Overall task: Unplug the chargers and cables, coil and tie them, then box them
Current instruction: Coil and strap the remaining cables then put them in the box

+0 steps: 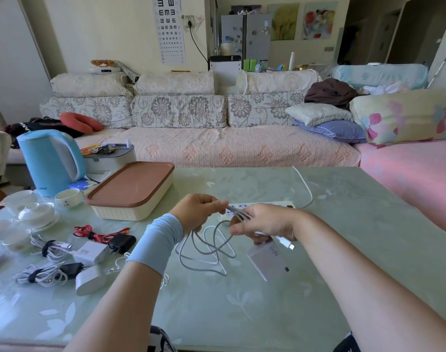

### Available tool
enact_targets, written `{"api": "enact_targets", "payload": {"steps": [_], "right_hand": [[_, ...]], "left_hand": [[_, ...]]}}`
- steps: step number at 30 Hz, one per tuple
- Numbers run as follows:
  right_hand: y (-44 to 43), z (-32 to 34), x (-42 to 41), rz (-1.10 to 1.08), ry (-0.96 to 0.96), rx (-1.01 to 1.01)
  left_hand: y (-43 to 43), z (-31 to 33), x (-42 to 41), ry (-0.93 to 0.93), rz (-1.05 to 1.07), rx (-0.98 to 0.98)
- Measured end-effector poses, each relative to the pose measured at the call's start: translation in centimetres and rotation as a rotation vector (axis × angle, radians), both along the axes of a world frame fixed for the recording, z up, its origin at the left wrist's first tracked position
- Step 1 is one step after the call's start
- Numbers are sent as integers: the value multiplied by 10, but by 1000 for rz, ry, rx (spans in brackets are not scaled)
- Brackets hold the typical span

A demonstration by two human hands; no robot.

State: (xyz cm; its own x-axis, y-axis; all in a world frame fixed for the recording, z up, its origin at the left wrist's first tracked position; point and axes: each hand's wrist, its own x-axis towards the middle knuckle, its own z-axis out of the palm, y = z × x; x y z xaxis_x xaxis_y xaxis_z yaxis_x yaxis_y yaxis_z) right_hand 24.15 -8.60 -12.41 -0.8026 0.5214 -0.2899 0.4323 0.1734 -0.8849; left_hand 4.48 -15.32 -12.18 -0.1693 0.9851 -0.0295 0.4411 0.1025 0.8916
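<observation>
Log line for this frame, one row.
step: coil; left hand pinches thin grey cable; right hand grips it; cream ribbed plastic box, brown lid on

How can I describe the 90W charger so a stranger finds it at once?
Start at the blue kettle on the green table's left side, then come toward the camera past the brown-lidded box. The white charger lies just left of the black plug with red cable; it alone is printed 90W.

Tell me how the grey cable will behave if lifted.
Likely floppy: the grey cable sags in loose loops from the left hand and right hand onto the table. Probably light: a pinch holds it. Untied, loops may spread.
</observation>
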Motion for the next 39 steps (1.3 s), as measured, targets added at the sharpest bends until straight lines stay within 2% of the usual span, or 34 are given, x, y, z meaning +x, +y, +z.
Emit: {"api": "enact_targets", "payload": {"steps": [5,7,9,12,17,19,23,26,29,31,34,37,39], "right_hand": [[1,2,-1,-22,-57,133],[1,3,0,8,-138,128],[-1,2,1,6,-139,66],[-1,6,2,-124,-101,177],[2,9,4,-374,29,301],[1,8,6,-366,34,308],[-10,11,-1,-319,132,199],[-20,16,-10,-281,155,204],[-19,15,-15,-271,119,291],[-18,13,-16,-257,-27,364],[-22,11,-14,-178,-265,418],[-25,15,-13,-132,-289,450],[-26,16,-14,-137,-293,556]], "left_hand": [[2,1,1,-114,33,53],[2,0,2,-89,31,58],[2,-1,3,-67,19,52],[3,-4,0,-69,33,34],[-4,-11,-10,-39,-80,-226],[-5,-13,-13,-163,-79,-242],[-2,-5,-14,-658,-42,-150],[2,-1,-10,-840,-2,-106],[1,4,-5,-1009,-47,-63],[0,7,-2,-1086,-80,-53],[0,6,4,-1105,-88,-74],[3,6,11,-1120,-23,-84],[4,6,14,-1147,25,-58]]}}
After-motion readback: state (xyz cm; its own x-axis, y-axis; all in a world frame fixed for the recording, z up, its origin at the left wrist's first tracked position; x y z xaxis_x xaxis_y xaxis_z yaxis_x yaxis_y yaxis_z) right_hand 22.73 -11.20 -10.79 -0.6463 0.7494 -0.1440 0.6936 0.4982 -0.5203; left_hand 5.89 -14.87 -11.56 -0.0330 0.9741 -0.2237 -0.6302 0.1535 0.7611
